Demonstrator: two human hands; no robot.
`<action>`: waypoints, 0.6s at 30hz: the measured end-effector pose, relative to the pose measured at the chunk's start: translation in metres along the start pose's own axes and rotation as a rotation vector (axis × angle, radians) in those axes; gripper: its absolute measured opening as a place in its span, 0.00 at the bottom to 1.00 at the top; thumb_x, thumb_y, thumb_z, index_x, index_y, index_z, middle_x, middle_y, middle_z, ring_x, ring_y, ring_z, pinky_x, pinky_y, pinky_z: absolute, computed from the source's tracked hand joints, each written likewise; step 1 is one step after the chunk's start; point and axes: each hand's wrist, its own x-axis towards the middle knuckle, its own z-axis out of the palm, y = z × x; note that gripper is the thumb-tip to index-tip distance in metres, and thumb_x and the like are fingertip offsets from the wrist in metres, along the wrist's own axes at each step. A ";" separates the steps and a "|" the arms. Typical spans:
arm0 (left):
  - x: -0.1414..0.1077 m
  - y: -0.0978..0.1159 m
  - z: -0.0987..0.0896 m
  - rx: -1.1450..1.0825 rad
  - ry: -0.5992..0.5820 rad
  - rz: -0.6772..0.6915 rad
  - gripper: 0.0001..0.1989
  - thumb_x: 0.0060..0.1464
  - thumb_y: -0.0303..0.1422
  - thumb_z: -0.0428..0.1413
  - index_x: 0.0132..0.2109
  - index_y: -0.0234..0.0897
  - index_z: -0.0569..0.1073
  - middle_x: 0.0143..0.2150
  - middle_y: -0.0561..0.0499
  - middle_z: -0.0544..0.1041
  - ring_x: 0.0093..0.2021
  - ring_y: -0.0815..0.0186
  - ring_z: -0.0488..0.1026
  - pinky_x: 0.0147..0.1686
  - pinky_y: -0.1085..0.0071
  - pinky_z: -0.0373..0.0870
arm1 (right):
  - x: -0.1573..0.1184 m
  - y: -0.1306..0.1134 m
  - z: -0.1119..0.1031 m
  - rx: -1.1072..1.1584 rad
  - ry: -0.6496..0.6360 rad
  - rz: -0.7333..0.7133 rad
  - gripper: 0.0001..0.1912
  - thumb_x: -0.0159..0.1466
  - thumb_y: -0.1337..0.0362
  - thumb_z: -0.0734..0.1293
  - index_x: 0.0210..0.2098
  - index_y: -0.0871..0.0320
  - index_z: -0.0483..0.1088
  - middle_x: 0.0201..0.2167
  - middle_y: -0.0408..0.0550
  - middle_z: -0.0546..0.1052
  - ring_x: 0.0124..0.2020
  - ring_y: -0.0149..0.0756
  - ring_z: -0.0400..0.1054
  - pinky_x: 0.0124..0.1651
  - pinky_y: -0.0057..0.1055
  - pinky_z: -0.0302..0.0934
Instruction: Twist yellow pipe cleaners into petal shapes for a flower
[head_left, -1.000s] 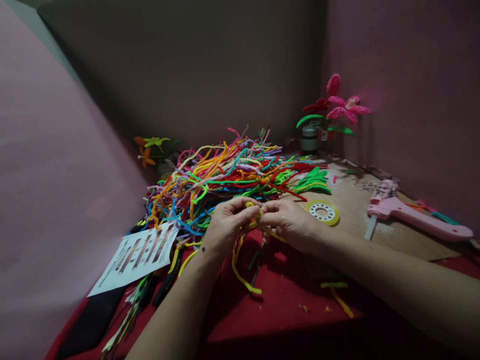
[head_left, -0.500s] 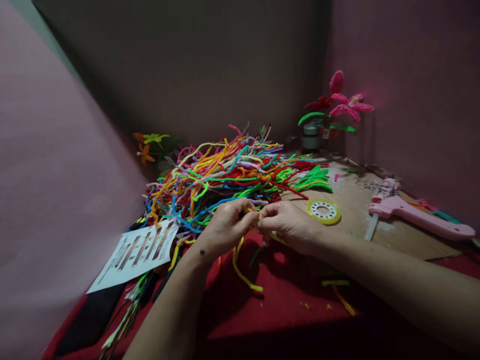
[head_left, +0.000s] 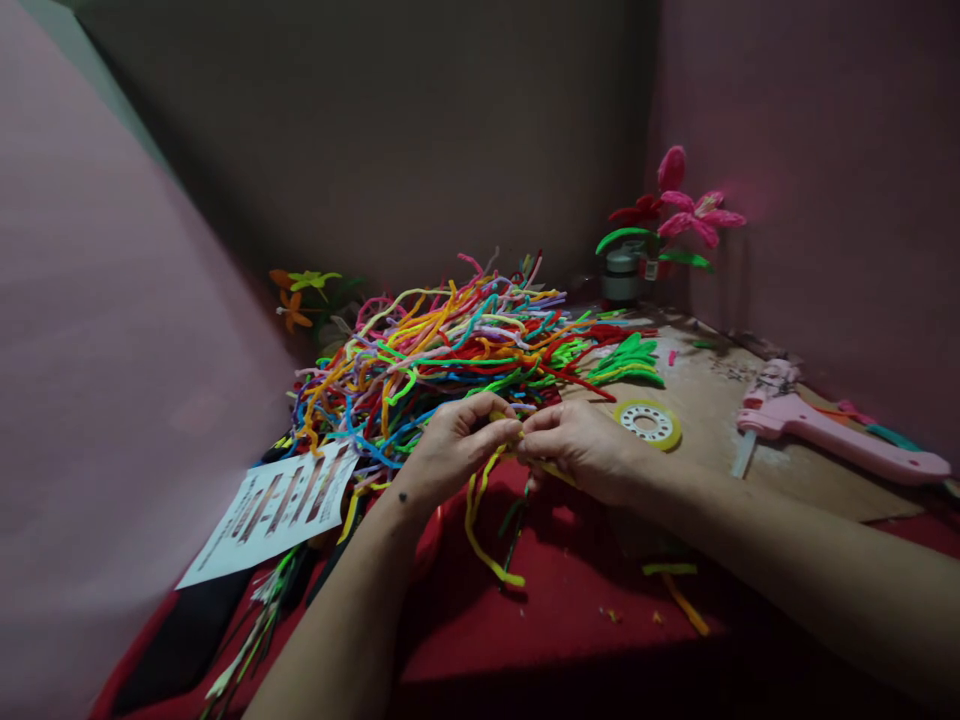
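My left hand [head_left: 465, 440] and my right hand [head_left: 574, 445] meet fingertip to fingertip over the red cloth. Both pinch a yellow fuzzy stem [head_left: 474, 520], whose loose end hangs below my left hand and curls to the right. Another yellow length shows under my right fingers. A thin dark green stem [head_left: 514, 525] hangs below the hands. Just behind them lies a large heap of coloured fuzzy stems [head_left: 442, 350]. What sits right between the fingertips is mostly hidden.
A yellow tape roll [head_left: 648, 425] and a pink glue gun [head_left: 840, 430] lie on a brown board [head_left: 697, 380]. At left are a printed sheet [head_left: 262, 515] and white-tipped stems [head_left: 244, 660]. Pink flowers [head_left: 701, 215] stand behind; yellow scraps [head_left: 670, 569] lie in front.
The hanging yellow stem has shifted slightly, and more of its upper part shows below my left hand. The green stem beneath has also swung a little. Both hands keep their pinch.
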 end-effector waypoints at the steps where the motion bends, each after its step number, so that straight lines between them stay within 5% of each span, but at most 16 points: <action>1: 0.000 0.000 0.000 0.001 -0.016 -0.009 0.08 0.48 0.34 0.52 0.28 0.33 0.70 0.23 0.55 0.65 0.23 0.74 0.59 0.24 0.77 0.57 | 0.000 -0.001 -0.001 -0.006 0.003 -0.006 0.02 0.46 0.70 0.64 0.18 0.62 0.66 0.11 0.40 0.66 0.12 0.24 0.55 0.17 0.24 0.47; 11: -0.005 -0.003 -0.010 0.178 -0.200 0.016 0.07 0.50 0.32 0.51 0.29 0.32 0.69 0.23 0.56 0.64 0.23 0.75 0.57 0.22 0.79 0.54 | -0.005 0.000 0.003 -0.147 -0.027 0.047 0.04 0.47 0.69 0.64 0.17 0.61 0.64 0.08 0.35 0.59 0.11 0.21 0.45 0.16 0.23 0.39; 18: -0.002 -0.007 -0.003 -0.303 -0.118 -0.193 0.10 0.48 0.37 0.54 0.31 0.34 0.67 0.18 0.59 0.60 0.15 0.78 0.53 0.14 0.80 0.49 | -0.002 -0.004 0.002 -0.130 0.053 -0.027 0.05 0.47 0.68 0.64 0.16 0.62 0.65 0.10 0.39 0.63 0.13 0.21 0.49 0.17 0.24 0.41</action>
